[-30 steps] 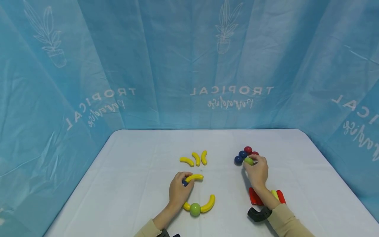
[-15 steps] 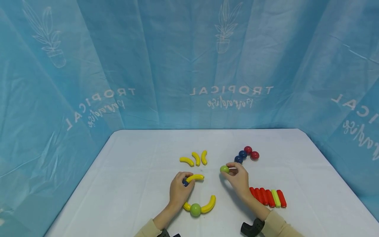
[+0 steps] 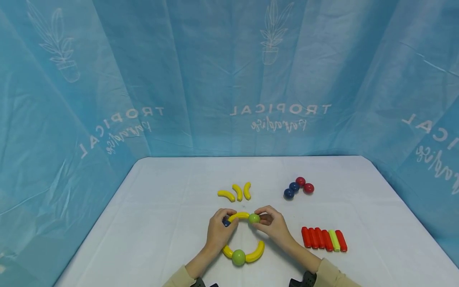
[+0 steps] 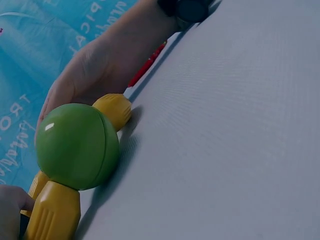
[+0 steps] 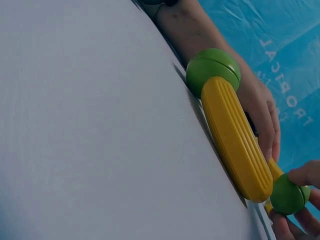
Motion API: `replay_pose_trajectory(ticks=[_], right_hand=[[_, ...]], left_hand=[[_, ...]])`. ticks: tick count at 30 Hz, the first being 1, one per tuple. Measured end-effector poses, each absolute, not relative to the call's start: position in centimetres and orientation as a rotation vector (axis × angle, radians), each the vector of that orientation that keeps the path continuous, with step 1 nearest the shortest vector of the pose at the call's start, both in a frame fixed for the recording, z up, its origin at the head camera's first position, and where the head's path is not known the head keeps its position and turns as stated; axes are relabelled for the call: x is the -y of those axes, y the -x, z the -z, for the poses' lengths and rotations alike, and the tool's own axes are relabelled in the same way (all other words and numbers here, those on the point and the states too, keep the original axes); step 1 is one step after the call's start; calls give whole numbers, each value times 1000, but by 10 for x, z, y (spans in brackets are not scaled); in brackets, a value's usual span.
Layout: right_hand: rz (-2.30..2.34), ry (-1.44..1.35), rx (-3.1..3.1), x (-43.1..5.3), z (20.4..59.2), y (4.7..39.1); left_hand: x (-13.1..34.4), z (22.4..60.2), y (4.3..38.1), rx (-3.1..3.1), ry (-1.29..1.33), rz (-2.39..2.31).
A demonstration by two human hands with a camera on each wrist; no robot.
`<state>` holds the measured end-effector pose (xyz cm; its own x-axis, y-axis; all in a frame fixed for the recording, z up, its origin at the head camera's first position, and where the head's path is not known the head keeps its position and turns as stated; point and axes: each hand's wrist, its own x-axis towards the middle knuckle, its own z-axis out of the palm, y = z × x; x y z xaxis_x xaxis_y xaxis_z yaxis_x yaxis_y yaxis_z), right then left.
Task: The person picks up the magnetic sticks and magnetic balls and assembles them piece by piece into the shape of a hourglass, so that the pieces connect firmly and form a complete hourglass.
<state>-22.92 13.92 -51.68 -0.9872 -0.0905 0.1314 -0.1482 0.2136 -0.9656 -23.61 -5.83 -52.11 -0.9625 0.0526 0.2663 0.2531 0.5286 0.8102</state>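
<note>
A ring of curved yellow rods and balls lies between the hands. My left hand (image 3: 216,231) grips its left side, at the dark blue ball (image 3: 226,223) and the curved yellow rod (image 3: 239,215) on top. Between thumb and fingers my right hand (image 3: 275,227) pinches a green ball (image 3: 254,218), which meets that rod's right end. Nearest me, a second green ball (image 3: 238,257) joins two more curved rods; the right rod (image 3: 255,252) has a free upper end. The left rod (image 3: 227,250) is partly hidden by my left hand. The right wrist view shows the pinched green ball (image 5: 288,195) close up.
Three loose curved yellow rods (image 3: 237,192) lie farther back on the white table (image 3: 172,191). Two dark blue balls (image 3: 289,193) and two red balls (image 3: 308,188) cluster at back right. Straight red rods (image 3: 321,239) and one yellow-green rod (image 3: 334,240) form a row at right.
My right hand has carried the green ball left and toward me from the ball cluster to the top rod's end. The ring has shifted slightly right; my left hand keeps its grip.
</note>
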Motion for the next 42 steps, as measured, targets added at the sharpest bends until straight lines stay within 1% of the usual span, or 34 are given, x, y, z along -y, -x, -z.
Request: replay_pose_trajectory(ticks=[4, 10, 14, 20, 25, 28, 32, 39, 42], right_hand=[[-1920, -259, 2425, -137, 517, 228], [-1782, -282, 2496, -138, 520, 228], [-1726, -245, 2476, -141, 519, 223], [-1617, -118, 2408, -144, 513, 202], [-1860, -95, 2476, -144, 510, 175], [-2020, -176, 2581, -143, 510, 165], [-2107, -315, 2647, -141, 513, 162], [-1915, -609, 2695, -143, 520, 167], [-1818, -655, 2683, -145, 521, 171]], left_hand=[[59, 521, 236, 2575, 262, 1381], [58, 521, 236, 2605, 258, 1359], [58, 523, 237, 2605, 261, 1359], [56, 525, 237, 2601, 265, 1362], [57, 524, 237, 2586, 255, 1359], [58, 524, 237, 2578, 249, 1361], [59, 525, 238, 2578, 253, 1365], [58, 525, 238, 2574, 248, 1380], [58, 524, 237, 2574, 247, 1390]])
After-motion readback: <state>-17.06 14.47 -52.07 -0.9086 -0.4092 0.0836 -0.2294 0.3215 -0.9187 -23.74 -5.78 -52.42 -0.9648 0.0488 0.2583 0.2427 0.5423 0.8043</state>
